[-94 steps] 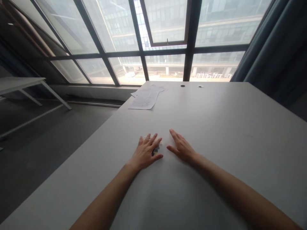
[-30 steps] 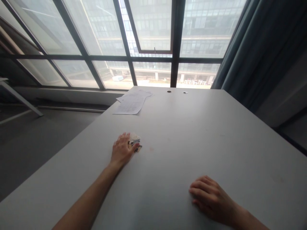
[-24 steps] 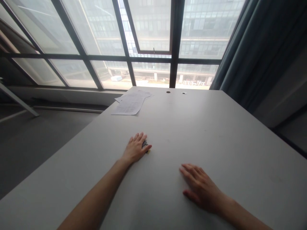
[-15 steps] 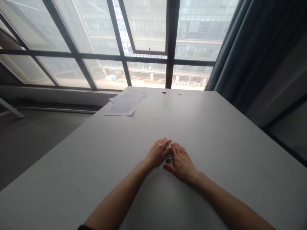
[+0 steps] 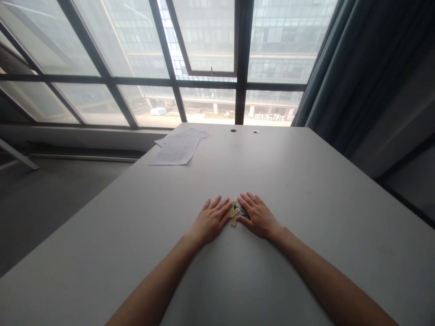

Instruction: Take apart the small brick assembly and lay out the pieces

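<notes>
Between my two hands a small cluster of building bricks lies on the white table [image 5: 217, 280]. Yellow studded bricks [image 5: 233, 213] show beside the fingers of my left hand [image 5: 211, 220], which is spread flat, palm down, against their left side. My right hand [image 5: 257, 216] lies flat on the other side, its fingers stretched out and its palm partly over the dark pieces [image 5: 244, 213]. Some white bits show among them. How many pieces are under the fingers is hidden.
Printed paper sheets [image 5: 176, 148] overlap at the table's far left. Two cable holes, a dark one [image 5: 233, 131] and a partly white one [image 5: 256, 131], sit near the far edge. Large windows [image 5: 207, 40] stand behind, with a dark curtain [image 5: 326, 77] at the right.
My left hand has moved left and its fingers have spread. My right hand has shifted slightly forward. Yellow bricks now show between the hands, where only dark and grey pieces were visible.
</notes>
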Tool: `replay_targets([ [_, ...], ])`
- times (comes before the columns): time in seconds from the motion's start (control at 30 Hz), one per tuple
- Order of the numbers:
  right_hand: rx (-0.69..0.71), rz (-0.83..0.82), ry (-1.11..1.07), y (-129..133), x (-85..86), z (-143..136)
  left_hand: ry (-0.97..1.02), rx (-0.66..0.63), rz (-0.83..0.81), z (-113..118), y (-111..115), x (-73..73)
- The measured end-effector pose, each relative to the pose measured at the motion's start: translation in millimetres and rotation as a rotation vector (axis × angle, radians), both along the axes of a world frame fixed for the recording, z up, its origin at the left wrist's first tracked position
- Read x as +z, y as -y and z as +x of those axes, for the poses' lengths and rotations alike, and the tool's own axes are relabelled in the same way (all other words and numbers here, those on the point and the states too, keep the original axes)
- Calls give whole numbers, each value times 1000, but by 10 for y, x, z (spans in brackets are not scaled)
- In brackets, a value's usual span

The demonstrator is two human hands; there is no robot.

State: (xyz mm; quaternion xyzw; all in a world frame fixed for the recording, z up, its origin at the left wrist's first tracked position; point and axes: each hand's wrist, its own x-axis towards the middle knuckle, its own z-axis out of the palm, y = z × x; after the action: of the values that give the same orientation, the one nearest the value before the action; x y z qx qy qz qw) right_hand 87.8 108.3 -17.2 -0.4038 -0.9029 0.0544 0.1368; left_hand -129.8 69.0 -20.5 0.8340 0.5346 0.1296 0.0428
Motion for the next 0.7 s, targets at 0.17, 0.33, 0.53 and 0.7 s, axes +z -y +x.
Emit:
replay_targets([
  [0.17, -64, 53, -34, 252, -9, 72, 46, 139, 123, 145, -100, 5],
  [0.33, 58, 27, -15, 414, 19, 105, 125, 194, 222, 131, -33, 69],
  [0.53, 26, 30, -56, 419, 20, 104, 147, 243, 209, 110, 28, 104],
  [0.7, 16, 84, -136, 486, 17, 110, 172, 288, 192, 171, -69, 120],
])
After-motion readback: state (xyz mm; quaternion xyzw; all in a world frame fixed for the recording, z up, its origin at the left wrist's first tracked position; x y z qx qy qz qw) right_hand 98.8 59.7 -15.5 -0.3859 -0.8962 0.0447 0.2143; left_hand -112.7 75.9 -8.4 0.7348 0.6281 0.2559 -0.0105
